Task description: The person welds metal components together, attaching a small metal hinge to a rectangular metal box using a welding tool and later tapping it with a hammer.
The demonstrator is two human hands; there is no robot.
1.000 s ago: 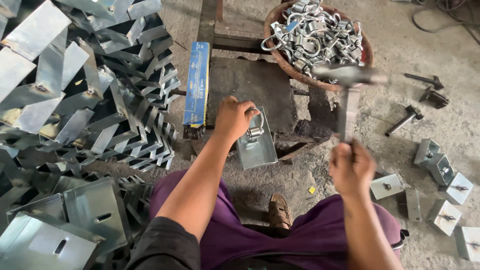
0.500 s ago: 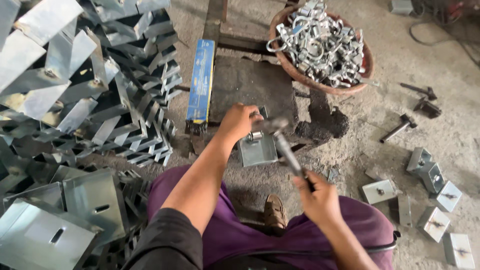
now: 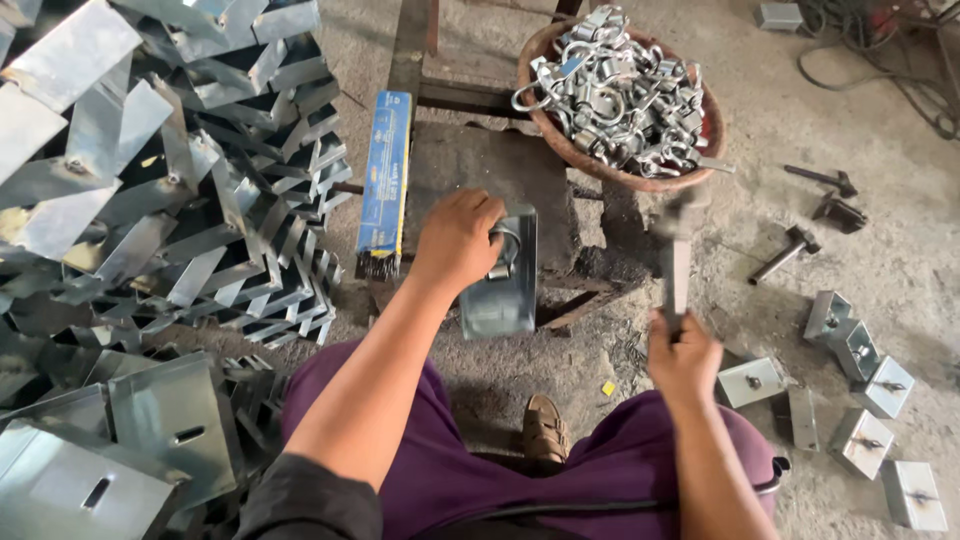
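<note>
Where bent metal sheets (image 3: 150, 180) are heaped far left of the left hand (image 3: 458, 240), a long blue box (image 3: 385, 175) lies just beside it, its long axis running away from the person. A grey metal bracket (image 3: 505, 285) is clamped under that hand on the dark surface (image 3: 480, 165). Right of it, a blurred hammer (image 3: 678, 255) is gripped upright by the closed right hand (image 3: 683, 355), below a bowl of shackles (image 3: 615, 85).

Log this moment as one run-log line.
left hand: steadies metal bracket on block | right hand: grips raised hammer, blurred | near: basket of clamps
</note>
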